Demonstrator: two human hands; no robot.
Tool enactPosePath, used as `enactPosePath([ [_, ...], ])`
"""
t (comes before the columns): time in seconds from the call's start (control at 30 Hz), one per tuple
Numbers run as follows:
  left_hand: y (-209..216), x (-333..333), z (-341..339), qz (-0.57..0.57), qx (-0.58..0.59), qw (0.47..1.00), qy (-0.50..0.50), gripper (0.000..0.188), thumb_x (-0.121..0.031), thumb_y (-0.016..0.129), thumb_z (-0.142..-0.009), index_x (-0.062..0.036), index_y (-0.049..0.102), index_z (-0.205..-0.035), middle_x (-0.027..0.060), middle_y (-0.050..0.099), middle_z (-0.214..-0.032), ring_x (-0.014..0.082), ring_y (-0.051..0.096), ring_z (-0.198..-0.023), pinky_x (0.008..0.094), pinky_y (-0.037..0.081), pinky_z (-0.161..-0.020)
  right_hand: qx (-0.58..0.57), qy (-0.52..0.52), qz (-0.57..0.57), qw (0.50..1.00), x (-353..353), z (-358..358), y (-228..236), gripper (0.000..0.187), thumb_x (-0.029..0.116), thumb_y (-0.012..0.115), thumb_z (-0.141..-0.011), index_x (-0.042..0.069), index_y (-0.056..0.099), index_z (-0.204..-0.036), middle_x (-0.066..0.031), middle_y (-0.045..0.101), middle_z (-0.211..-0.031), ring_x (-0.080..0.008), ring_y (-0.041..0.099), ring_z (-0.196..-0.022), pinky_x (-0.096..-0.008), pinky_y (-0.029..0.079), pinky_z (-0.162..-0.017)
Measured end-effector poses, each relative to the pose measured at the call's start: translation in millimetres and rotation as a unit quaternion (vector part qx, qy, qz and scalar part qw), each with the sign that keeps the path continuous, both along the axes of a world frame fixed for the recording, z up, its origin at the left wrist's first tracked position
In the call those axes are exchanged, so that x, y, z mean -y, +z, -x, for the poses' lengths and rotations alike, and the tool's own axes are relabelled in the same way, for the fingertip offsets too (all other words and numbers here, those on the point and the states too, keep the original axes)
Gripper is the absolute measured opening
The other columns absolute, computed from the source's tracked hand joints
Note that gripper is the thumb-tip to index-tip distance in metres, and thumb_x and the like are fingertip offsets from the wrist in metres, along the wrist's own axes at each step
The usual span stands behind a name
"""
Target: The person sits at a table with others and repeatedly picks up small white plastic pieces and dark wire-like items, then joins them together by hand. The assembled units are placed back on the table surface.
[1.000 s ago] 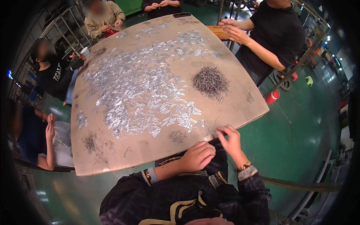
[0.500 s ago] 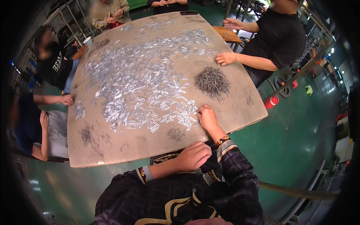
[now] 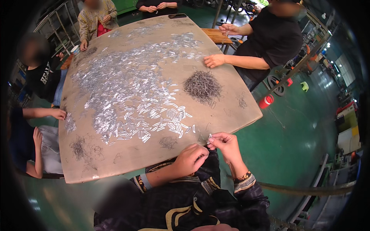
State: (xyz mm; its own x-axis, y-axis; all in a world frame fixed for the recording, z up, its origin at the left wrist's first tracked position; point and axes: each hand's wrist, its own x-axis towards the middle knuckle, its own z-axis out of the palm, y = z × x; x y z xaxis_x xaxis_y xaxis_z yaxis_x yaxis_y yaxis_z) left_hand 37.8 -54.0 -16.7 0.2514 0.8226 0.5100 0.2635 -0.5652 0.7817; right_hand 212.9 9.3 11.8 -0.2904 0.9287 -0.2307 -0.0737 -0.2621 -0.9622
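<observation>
Close to the table's near edge, my right hand (image 3: 225, 145) pinches a small silver metal piece (image 3: 209, 139) between thumb and fingertips. Beside it on the left, my left hand (image 3: 190, 158) is closed with its fingers curled, and whatever it may hold is hidden. The two hands are close together at my front. Many slim, oblong silver metal pieces (image 3: 150, 111) lie spread over the brown-covered table (image 3: 127, 163). Nearest to my hands, a small patch of thin dark wire bits (image 3: 168, 143) lies on the table.
A heap of dark, thin wire-like pieces (image 3: 202, 87) sits on the table's right part. Co-workers stand or sit around the other sides, one hand (image 3: 214, 60) resting at the right edge. A phone (image 3: 177, 16) lies at the far edge. A red container (image 3: 266, 101) stands beyond the right edge.
My right hand has drawn back from the edge of the silver pieces toward my left hand, with a small piece now in its fingertips. The view has shifted a little.
</observation>
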Motion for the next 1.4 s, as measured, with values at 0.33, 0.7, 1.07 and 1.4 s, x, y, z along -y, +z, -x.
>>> enactPosePath([
  [0.33, -3, 4, -8, 0.070, 0.057, 0.994, 0.055, 0.011, 0.001, 0.068, -0.082, -0.0016, 0.058, -0.087, 0.0080, 0.062, -0.081, 0.0179, 0.061, -0.070, 0.0290, 0.049, -0.063, 0.061, -0.037, -0.091, 0.993, 37, 3, 3, 0.011, 0.002, 0.072, -0.084, -0.005, 0.069, -0.092, -0.0070, 0.071, -0.081, -0.0087, 0.065, -0.073, -0.0218, 0.051, -0.066],
  [0.7, -12, 6, -12, 0.141, 0.061, 0.987, 0.040, 0.010, -0.003, 0.068, -0.085, -0.0025, 0.060, -0.091, 0.0047, 0.061, -0.079, 0.0121, 0.057, -0.069, 0.0272, 0.048, -0.063, 0.057, -0.076, -0.094, 0.991, 44, -1, -10, 0.007, 0.000, 0.073, -0.081, -0.005, 0.070, -0.086, -0.0037, 0.065, -0.077, -0.0074, 0.061, -0.069, -0.0202, 0.049, -0.062],
  [1.07, -10, 1, -5, 0.184, 0.046, 0.982, -0.003, 0.011, -0.002, 0.067, -0.084, -0.0021, 0.063, -0.095, 0.0077, 0.066, -0.085, 0.0146, 0.062, -0.074, 0.0278, 0.050, -0.069, 0.134, -0.089, -0.186, 0.969, 45, -2, 1, 0.011, 0.003, 0.075, -0.077, -0.003, 0.070, -0.085, -0.0068, 0.064, -0.073, -0.0094, 0.062, -0.066, -0.0226, 0.049, -0.061],
  [1.4, -69, -193, 121, 0.137, -0.359, 0.873, 0.300, 0.058, -0.034, 0.048, -0.096, -0.0014, 0.036, -0.143, 0.0209, 0.030, -0.150, 0.0362, 0.026, -0.140, 0.0487, 0.022, -0.114, 0.181, -0.106, -0.270, 0.940, 48, -12, 10, 0.007, 0.002, 0.074, -0.077, -0.002, 0.069, -0.080, -0.0066, 0.061, -0.070, -0.0139, 0.057, -0.066, -0.0255, 0.044, -0.062],
])
